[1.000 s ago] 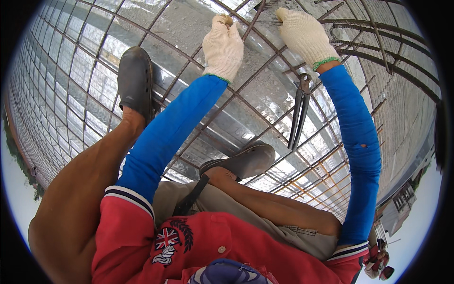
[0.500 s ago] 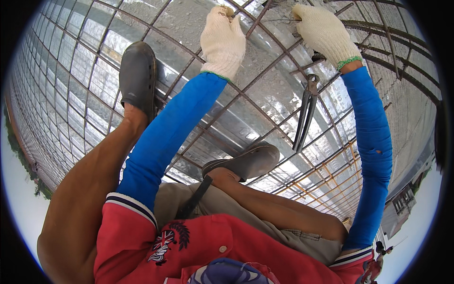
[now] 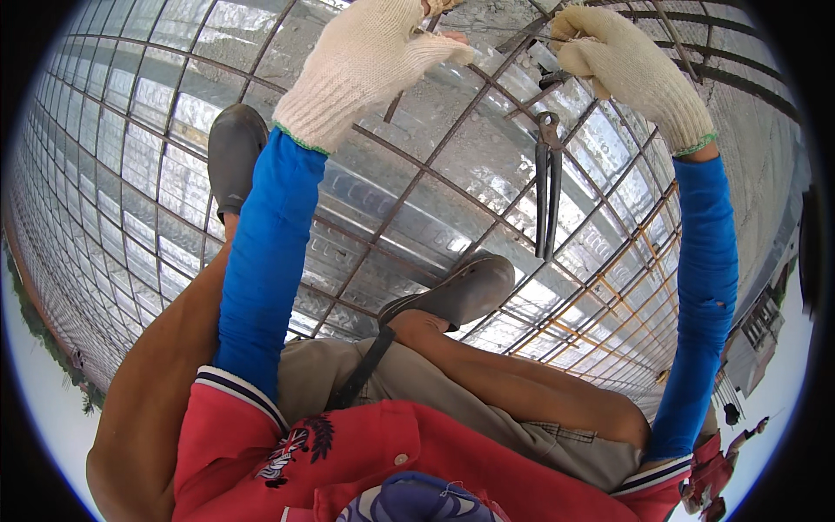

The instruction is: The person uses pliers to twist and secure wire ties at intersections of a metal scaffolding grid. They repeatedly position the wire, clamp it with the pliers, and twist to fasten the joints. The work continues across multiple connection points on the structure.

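My left hand (image 3: 361, 74), in a cream knit glove, is over the rebar mesh (image 3: 424, 165) at the top edge. Its thumb stretches out apart from the fingers, which the picture's edge partly cuts off. My right hand (image 3: 631, 74), gloved alike, is closed with thumb and fingers pinching a thin wire (image 3: 522, 35) that runs toward my left hand. Just below my right hand, black-handled pincers (image 3: 546, 187) lie on the mesh, touched by neither hand.
Corrugated shiny metal decking (image 3: 357, 200) lies beneath the mesh. Thick curved rebars (image 3: 731, 74) cross at the upper right. My left shoe (image 3: 237, 157) and right shoe (image 3: 465, 291) rest on the mesh and decking. Another person in red (image 3: 709, 465) is at the lower right.
My left hand has moved left and its thumb has spread from its closed pose. My right hand has shifted right, still pinching the wire. The view has shifted slightly.
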`<state>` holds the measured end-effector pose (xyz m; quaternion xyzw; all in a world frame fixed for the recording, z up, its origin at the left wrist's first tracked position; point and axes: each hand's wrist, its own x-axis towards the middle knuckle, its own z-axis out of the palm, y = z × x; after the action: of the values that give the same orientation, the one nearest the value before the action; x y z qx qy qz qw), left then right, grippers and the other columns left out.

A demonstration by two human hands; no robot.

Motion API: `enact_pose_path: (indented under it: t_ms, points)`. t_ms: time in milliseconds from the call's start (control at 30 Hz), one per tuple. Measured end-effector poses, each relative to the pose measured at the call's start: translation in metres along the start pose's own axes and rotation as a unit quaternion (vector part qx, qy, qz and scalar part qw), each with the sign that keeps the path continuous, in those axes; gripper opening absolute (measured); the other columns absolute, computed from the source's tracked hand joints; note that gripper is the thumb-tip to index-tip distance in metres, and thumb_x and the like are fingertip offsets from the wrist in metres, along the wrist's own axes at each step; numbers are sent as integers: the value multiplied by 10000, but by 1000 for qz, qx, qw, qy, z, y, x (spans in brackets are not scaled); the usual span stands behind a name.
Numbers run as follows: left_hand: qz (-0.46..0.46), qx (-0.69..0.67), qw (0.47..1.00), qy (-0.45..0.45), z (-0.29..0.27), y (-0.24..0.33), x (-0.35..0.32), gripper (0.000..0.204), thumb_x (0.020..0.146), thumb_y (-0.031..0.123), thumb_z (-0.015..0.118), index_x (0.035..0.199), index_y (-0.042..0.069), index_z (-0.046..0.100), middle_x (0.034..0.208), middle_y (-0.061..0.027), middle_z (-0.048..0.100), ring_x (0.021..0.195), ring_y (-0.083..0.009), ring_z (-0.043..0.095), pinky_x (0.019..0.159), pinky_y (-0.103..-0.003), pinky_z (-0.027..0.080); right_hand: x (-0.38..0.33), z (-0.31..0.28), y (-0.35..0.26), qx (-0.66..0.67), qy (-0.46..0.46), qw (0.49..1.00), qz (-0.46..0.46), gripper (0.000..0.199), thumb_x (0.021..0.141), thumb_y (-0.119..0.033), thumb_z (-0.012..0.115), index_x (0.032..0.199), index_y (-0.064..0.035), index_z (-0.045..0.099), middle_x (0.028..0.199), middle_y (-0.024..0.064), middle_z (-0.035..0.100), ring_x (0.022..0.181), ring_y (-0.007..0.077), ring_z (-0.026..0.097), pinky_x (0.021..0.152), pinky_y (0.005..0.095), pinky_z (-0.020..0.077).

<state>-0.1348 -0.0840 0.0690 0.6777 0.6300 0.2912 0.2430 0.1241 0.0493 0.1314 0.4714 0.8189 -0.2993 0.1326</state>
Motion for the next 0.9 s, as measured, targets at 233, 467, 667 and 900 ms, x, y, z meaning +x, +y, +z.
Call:
enact_pose_path:
  t_ms: [233, 467, 667, 900]
  points:
    - [-49, 54, 995, -69, 37, -8, -12, 388, 1006, 443, 704, 1249, 155, 795, 1013, -102, 804, 855, -275, 769, 798, -420, 610, -5, 0, -10, 57, -95, 994, 6, 349, 943, -166, 606, 1247, -22, 701, 762, 5, 612, 649, 122, 614, 559, 273, 525]
    - [-32, 204, 972, -110, 45, 13, -17, 272, 1004, 341, 697, 1160, 133, 774, 983, -120, 782, 862, -331, 768, 751, -456, 621, -20, 35, -24, -144, 94, 968, -185, 251, 896, -265, 745, 1060, -75, 733, 844, 158, 722, 829, 340, 747, 768, 465, 607]
    - [-64, 188, 967, -159, 51, 31, -28, 236, 1011, 323, 690, 1094, 111, 752, 904, -108, 769, 838, -332, 775, 701, -467, 632, -40, 38, -58, -247, 77, 951, -171, 248, 874, -262, 779, 1032, -85, 708, 834, 152, 730, 875, 355, 758, 767, 495, 600]
    - [-66, 155, 973, -157, 49, 24, -34, 336, 1018, 414, 681, 1140, 113, 766, 907, -91, 780, 854, -302, 780, 731, -470, 622, -20, 45, -36, -198, 64, 964, -166, 255, 932, -271, 724, 1123, -104, 734, 926, 133, 755, 916, 342, 757, 814, 453, 610]
